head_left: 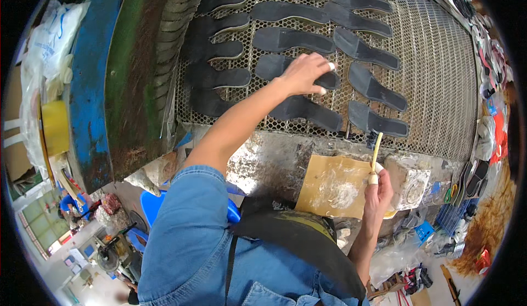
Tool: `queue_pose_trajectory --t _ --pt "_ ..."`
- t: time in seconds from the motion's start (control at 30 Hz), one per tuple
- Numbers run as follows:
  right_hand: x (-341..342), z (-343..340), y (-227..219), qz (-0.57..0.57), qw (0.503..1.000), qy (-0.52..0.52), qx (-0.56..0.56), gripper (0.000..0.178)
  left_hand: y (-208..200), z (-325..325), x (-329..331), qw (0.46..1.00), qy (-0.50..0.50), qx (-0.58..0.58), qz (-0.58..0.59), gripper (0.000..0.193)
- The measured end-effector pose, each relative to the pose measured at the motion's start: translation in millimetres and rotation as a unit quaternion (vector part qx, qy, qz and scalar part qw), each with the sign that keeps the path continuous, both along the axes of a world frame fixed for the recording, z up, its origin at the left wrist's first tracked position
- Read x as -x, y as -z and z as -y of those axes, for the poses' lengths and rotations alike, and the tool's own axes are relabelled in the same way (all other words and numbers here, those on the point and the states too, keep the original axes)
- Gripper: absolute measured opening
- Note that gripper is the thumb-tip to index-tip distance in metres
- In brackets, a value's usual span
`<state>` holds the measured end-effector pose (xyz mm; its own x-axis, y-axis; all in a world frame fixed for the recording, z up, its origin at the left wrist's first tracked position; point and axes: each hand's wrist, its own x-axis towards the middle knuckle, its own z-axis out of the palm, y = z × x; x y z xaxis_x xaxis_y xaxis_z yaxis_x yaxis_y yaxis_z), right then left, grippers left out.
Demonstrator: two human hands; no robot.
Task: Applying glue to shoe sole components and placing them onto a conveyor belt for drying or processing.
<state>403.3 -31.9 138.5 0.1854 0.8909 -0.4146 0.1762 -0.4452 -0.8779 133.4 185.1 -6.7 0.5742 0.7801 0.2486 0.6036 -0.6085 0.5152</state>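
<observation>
My left hand [308, 75] reaches over a black shoe sole [269, 67] on the mesh belt, covering its middle. Its fingers are spread, with white finger covers on some tips; I cannot tell whether they touch the sole. Lower right, my right hand [379, 192] grips a brush [376, 151] by its pale yellow handle, the dark bristles pointing up, close to the nearest right-hand sole [376, 120]. Another sole [307, 112] lies just below my left hand. Several more black soles are laid in rows on the mesh.
The metal mesh belt [439, 86] stretches away ahead. A brown board [332, 188] smeared with white lies beside my right hand, next to a white-crusted block [409, 181]. A blue and green machine panel [90, 86] stands at left. Scissors [451, 193] and shoe parts clutter the right.
</observation>
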Motion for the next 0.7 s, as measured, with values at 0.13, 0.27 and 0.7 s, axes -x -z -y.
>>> queue_pose_trajectory --t 0.13,0.27,0.7 --pt "-6 0 -2 0.015 1.000 0.017 0.007 0.027 -3 -43 5 0.987 -0.159 -0.031 -0.008 0.059" --pt "-8 1 -5 -0.009 1.000 0.022 0.006 0.027 16 -73 -3 0.976 -0.167 -0.053 -0.126 0.058" --pt "-4 27 -44 -0.065 0.988 0.053 -0.130 0.035 -212 80 48 0.913 -0.235 0.072 0.325 0.068"
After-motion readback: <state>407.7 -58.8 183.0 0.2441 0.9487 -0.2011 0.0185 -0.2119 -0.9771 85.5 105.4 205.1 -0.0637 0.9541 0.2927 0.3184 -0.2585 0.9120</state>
